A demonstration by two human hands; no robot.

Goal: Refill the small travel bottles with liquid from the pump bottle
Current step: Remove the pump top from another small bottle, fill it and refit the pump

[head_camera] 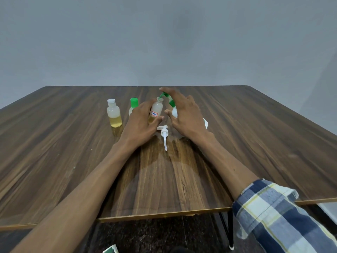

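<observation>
Dark wood grain covers the table (73, 152), where both hands work near the middle. The left hand (141, 122) curls its fingers and thumb around a small open bottle (156, 110) with a red-edged label, holding it upright; a little yellowish liquid sits at its bottom. The right hand (184, 114) has its fingers spread and nearly straight over a tilted white bottle (174, 109) with a green flip cap, whose green spout leans onto the mouth of the open bottle. I cannot tell whether the right hand grips that bottle or only rests on it. A white pump head (164, 133) lies on the table just in front of the hands, its tube pointing toward the person. To the left stands a capped small bottle (114, 114) half full of yellow liquid, and beside it a green-capped bottle (133, 105), partly hidden behind the left hand. A plaid sleeve (277, 216) covers the right forearm.
</observation>
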